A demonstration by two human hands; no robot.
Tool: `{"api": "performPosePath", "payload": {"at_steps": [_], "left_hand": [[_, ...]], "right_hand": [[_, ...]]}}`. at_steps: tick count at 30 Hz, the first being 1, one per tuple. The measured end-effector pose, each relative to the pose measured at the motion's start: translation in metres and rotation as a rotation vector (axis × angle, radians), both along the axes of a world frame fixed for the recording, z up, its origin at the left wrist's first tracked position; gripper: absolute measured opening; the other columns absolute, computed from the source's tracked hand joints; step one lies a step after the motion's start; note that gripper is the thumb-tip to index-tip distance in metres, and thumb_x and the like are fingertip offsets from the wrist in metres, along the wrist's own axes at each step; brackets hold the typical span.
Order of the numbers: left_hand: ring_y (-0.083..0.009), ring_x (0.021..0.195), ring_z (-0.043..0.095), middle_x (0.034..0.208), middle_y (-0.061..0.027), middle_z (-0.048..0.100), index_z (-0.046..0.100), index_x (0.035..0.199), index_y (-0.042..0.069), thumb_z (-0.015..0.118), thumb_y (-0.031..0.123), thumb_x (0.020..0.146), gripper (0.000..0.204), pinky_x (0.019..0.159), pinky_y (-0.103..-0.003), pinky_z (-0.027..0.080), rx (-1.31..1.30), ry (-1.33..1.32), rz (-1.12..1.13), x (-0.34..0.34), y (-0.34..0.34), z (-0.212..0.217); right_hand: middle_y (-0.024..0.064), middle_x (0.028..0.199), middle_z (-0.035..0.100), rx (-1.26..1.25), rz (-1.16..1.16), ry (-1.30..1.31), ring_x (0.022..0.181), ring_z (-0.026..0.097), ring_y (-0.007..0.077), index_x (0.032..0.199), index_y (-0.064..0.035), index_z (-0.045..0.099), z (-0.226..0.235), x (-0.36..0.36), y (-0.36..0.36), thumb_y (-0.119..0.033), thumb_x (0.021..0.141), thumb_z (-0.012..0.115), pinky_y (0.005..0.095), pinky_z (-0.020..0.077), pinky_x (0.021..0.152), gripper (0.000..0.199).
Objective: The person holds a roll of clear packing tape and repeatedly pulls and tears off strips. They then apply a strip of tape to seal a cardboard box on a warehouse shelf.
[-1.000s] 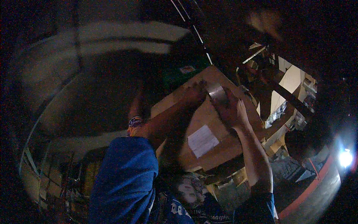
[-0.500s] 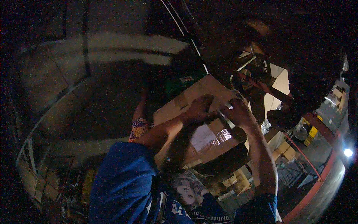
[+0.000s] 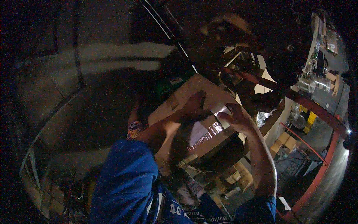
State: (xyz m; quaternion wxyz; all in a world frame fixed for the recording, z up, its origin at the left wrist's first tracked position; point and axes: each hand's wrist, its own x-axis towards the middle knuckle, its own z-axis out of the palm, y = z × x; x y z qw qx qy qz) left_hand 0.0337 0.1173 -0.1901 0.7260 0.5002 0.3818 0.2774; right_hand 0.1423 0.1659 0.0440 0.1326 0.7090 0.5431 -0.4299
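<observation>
A brown cardboard box (image 3: 197,84) lies tilted in front of me, dim in the poor light. My left hand (image 3: 194,104) rests on its top in shadow, fingers stretched out and holding nothing I can see. At the box's right part, my right hand (image 3: 238,117) has its fingers and thumb curled around a short shiny strip that looks like clear tape (image 3: 220,110). Below the hands, on the box, is a pale label (image 3: 199,132) with a glossy, wrinkled film over its right side.
Beyond the box, a co-worker's arm (image 3: 257,79) reaches in from the right near an open, light-coloured carton (image 3: 265,76). A red metal beam (image 3: 328,149) runs along the right. Small cartons (image 3: 285,142) lie below. Something green (image 3: 167,87) sits behind the box; a large dark container wall (image 3: 112,56) is at left.
My right hand has loosened its tight curl and the shiny strip shows more. My left hand stays on the box. The view has shifted, and the co-worker's arm has moved.
</observation>
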Motion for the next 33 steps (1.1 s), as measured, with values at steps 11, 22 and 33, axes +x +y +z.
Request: {"api": "performPosePath", "payload": {"at_steps": [11,22,33], "left_hand": [[-0.0494,0.148,0.021,0.161,-0.0294,0.021,0.022,0.154,-0.006,0.060,0.077,0.078,0.119,0.119,-0.061,0.018,0.480,0.231,-0.224,-0.004,-0.015,-0.001],[-0.0433,0.146,0.031,0.159,-0.0226,0.030,0.029,0.154,0.000,0.062,0.071,0.083,0.105,0.115,-0.063,0.025,0.315,0.387,-0.171,-0.078,0.008,-0.021],[-0.0401,0.147,0.031,0.160,-0.0231,0.028,0.018,0.159,0.007,0.077,0.030,0.085,0.097,0.119,-0.054,0.027,0.433,0.093,0.000,-0.238,-0.010,0.009]], "right_hand": [[0.0150,0.129,0.065,-0.096,0.412,-0.305,0.122,0.059,0.0340,0.126,-0.0161,0.066,0.037,-0.018,-0.003,-0.042,0.094,0.064,0.0435,0.0513,0.099,0.042],[0.0115,0.114,0.071,0.084,-0.040,0.132,0.105,0.063,0.0177,0.118,-0.0012,0.069,-0.016,-0.028,0.035,-0.035,0.092,0.074,0.0369,0.0503,0.093,0.043],[0.0104,0.123,0.068,0.171,-0.279,0.635,0.114,0.062,0.0194,0.124,-0.0005,0.068,-0.060,-0.091,0.075,-0.028,0.097,0.067,0.0352,0.0481,0.101,0.038]]}}
